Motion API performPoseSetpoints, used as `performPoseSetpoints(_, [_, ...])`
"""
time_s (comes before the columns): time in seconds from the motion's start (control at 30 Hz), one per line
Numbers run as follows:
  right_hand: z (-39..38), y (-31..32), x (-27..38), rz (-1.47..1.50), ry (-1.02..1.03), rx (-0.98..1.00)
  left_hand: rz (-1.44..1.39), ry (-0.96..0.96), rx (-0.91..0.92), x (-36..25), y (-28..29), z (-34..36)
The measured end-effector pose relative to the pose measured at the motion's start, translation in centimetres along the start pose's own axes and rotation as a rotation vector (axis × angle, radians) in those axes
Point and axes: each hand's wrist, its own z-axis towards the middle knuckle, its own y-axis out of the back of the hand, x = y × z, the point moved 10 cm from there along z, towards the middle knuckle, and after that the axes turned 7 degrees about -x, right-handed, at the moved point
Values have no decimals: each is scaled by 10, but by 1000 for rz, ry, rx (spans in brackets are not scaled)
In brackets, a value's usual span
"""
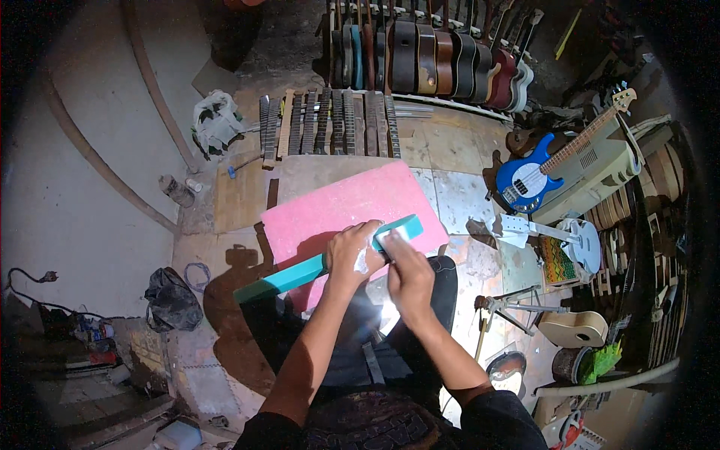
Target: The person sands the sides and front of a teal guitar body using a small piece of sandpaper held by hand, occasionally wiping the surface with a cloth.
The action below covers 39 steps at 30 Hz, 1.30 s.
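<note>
A long teal bar (289, 276) slants across my lap, its far end pointing up and to the right. My left hand (349, 253) is closed round the bar past its middle, with a white smear on the skin. Pressed on the far end of the bar is a small white piece (403, 234), gripped by my right hand (410, 271); its kind is too blurred to tell. A flat pink board (330, 202) lies beneath the bar and both hands. A bright light glares below my wrists.
Several fretted guitar necks (349, 124) lie in a row beyond the board. Farther back stands a rack of guitars (427, 60). To the right are a blue bass guitar (525, 180), a tripod stand (510, 304) and a guitar body (574, 328). A black bag (172, 300) sits left.
</note>
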Motion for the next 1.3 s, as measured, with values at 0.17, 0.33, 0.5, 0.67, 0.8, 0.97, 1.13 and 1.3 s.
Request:
performPoseSetpoints(0.17, [9,9,-27,-49,-31,-98,-19,-24,1,-7,0,1])
performPoseSetpoints(0.33, [-6,-3,0,-12,-23,31,-21,27,6,4,-4,-3])
performPoseSetpoints(0.5, [9,9,-26,-85,-74,-4,25,-8,51,-8,0,-2])
performPoseSetpoints(0.67, [-10,0,-5,-39,-41,103,-11,-27,-5,-7,1,-3])
performPoseSetpoints(0.8, [2,11,-34,-28,-88,6,28,-17,21,-9,2,-5])
performPoseSetpoints(0.97, [-6,9,-27,54,-129,-20,22,9,56,-6,-1,-6])
performPoseSetpoints(1.13, [-5,5,-78,50,-223,-76,31,-30,21,0,-1,-4])
performPoseSetpoints(1.3, [-39,-30,-207,280,-800,122,44,-4,41,-6,-1,4])
